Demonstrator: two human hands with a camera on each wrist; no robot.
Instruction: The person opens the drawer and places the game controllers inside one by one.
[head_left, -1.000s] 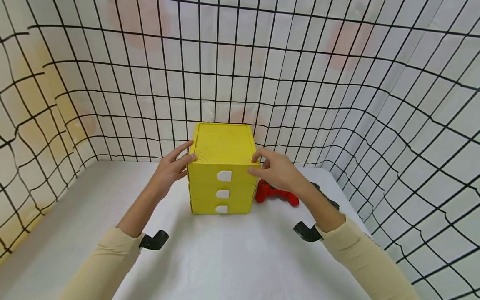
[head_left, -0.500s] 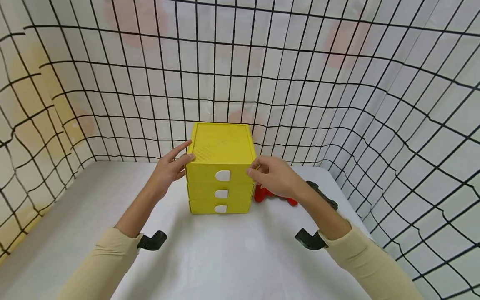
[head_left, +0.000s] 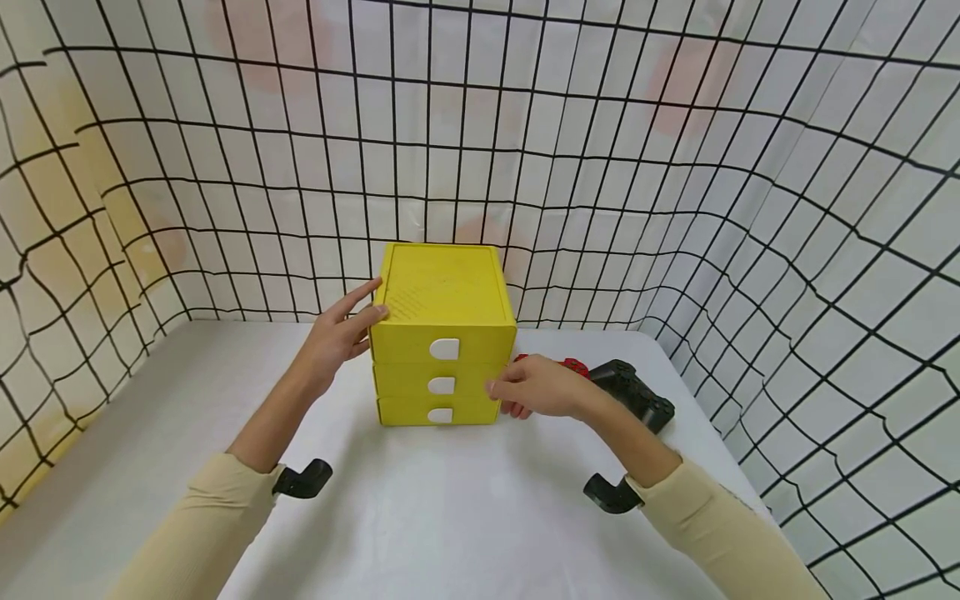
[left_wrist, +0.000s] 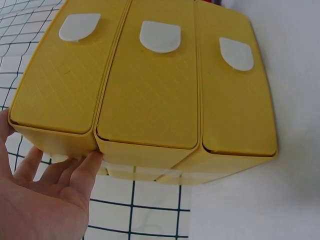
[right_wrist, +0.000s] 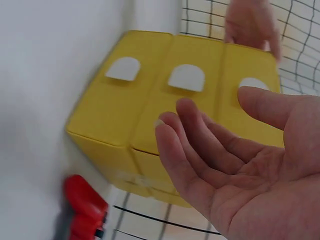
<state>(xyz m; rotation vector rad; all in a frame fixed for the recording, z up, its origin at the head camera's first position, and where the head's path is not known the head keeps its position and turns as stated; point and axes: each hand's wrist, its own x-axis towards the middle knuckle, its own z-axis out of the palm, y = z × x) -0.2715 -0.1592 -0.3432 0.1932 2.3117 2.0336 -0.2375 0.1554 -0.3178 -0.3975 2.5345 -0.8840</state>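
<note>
A yellow three-drawer box (head_left: pixel 446 287) stands on the white table, its drawers closed, each with a white tab handle (head_left: pixel 444 349). My left hand (head_left: pixel 333 342) rests against its upper left side, thumb near the top front edge; the left wrist view shows the fingers (left_wrist: pixel 86 172) touching the side of the top drawer's casing. My right hand (head_left: pixel 543 386) is near the lower right of the front, fingers loosely bent with nothing in them, as the right wrist view shows. Behind that hand lies a red game controller (head_left: pixel 576 367), partly hidden.
A black game controller (head_left: pixel 633 392) lies right of the red one, beneath the right forearm. Black wire mesh (head_left: pixel 465 167) encloses the back and sides of the white table (head_left: pixel 450 517). Each sleeve cuff has a black wrist mount (head_left: pixel 303 479).
My right hand has moved down from the box's top right edge to around the middle and bottom drawers. More of the black controller shows. The left hand has stayed in place.
</note>
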